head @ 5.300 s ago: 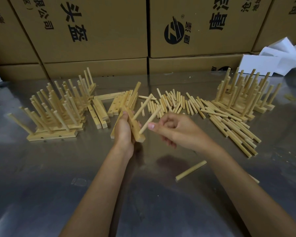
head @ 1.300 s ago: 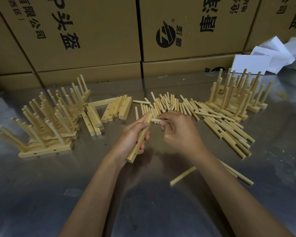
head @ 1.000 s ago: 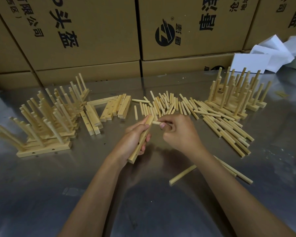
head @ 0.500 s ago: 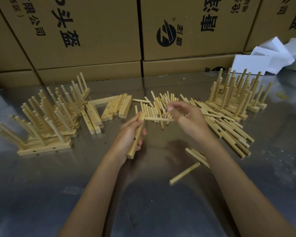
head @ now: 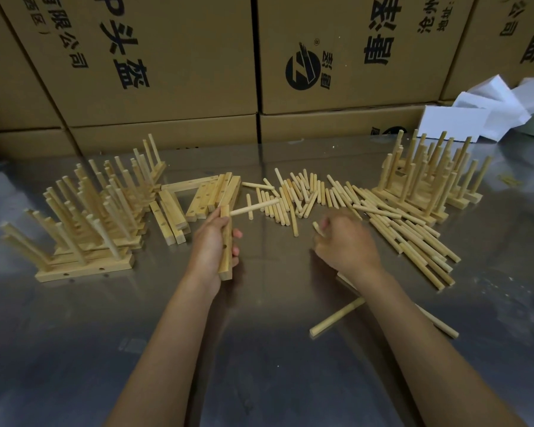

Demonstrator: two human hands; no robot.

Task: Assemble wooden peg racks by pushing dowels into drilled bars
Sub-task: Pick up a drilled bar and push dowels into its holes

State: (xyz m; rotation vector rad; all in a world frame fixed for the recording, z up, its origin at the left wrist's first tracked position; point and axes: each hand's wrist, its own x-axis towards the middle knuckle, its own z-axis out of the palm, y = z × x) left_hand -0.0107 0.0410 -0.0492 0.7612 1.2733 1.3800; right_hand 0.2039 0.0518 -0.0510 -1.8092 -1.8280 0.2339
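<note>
Upright, drilled bar point(head: 226, 241), one dowel point(head: 253, 206)

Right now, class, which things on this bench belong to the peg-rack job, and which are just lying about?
Job:
drilled bar in left hand
fitted dowel
right hand holding a dowel
loose dowels
spare bars
finished racks

Lying about:
cardboard boxes
white paper

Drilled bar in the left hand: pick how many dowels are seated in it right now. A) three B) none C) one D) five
C: the drilled bar gripped by the left hand carries a single dowel sticking out sideways near its top end; the lower holes show bare.
</note>
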